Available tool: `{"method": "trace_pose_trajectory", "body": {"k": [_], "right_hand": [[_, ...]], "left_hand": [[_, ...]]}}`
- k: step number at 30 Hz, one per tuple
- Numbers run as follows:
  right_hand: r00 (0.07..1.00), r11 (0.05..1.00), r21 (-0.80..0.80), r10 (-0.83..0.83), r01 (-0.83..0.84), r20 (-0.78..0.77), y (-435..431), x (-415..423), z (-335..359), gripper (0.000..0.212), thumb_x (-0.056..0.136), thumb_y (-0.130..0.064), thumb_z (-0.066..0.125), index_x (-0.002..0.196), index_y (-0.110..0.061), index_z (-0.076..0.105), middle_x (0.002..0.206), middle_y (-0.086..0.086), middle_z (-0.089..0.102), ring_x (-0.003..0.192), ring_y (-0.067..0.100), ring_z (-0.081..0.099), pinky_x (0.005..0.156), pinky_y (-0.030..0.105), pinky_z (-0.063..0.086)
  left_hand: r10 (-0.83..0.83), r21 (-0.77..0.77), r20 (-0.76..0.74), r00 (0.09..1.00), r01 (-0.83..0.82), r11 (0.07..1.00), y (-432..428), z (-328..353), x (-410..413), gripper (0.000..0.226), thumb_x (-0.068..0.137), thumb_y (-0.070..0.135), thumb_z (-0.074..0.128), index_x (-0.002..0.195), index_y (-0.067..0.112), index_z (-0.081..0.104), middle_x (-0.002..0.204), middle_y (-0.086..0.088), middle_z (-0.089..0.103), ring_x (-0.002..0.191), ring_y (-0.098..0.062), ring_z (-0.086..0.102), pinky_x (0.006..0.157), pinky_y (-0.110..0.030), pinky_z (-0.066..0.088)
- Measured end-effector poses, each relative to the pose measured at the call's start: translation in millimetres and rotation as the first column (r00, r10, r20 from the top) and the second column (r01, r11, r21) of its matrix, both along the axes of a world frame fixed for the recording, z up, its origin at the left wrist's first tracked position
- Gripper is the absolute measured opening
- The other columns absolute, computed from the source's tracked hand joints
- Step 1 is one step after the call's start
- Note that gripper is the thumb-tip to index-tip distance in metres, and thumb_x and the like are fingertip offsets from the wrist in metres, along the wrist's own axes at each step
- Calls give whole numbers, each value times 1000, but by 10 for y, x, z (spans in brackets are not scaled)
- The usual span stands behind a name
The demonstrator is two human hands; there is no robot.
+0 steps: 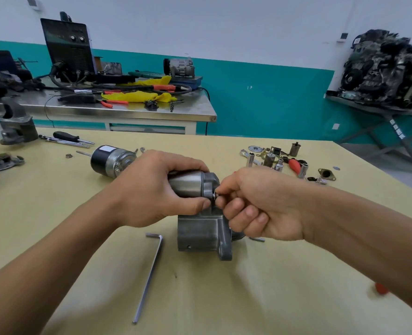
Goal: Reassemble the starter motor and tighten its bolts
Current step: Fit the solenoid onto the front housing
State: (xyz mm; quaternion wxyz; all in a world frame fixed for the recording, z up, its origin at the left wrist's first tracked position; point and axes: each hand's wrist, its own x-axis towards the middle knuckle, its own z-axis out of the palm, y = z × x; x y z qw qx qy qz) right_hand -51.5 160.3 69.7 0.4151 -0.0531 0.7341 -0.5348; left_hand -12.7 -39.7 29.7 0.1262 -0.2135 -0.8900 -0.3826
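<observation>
Starter motor [200, 230] in left hand [152, 189], bolt [215, 190] in right hand [260, 206]

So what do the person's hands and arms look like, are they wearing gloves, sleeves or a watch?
No gloves: the left hand and right hand are both bare, with short, unpainted nails. The left forearm and right forearm are bare too, right to the picture's edge, so no sleeve shows. No watch, ring, bracelet or marking is visible.

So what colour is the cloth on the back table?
Yellow. The cloth shows best in the head view.
</observation>
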Motion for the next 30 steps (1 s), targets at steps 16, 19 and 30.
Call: {"method": "trace_pose_trajectory", "body": {"k": [16,19,30], "right_hand": [[932,995,72,90,-69,-351,95,-11,-81,29,103,-27,53,85,-7,64,56,1,61,40,6,40,34,16,27],[898,993,115,79,-32,-433,44,24,-122,40,106,-33,46,77,-11,62,48,-2,52,36,6,38,34,18,27],[837,973,217,184,-81,-515,77,-58,-111,37,104,-34,49,81,-10,66,51,-2,58,39,8,42,36,18,30]], "left_hand": [[67,-48,-116,991,-73,996,45,-48,-25,29,78,35,80,105,34,70,91,11,71,84,-16,66,67,-39,57],[60,-54,-113,992,-66,996,47,-51,-25,30,77,42,75,106,35,70,93,10,71,86,-17,67,68,-42,57],[71,-48,-90,993,-76,996,45,-60,-39,28,80,37,80,106,34,71,93,11,71,87,-14,67,69,-40,59]]}}
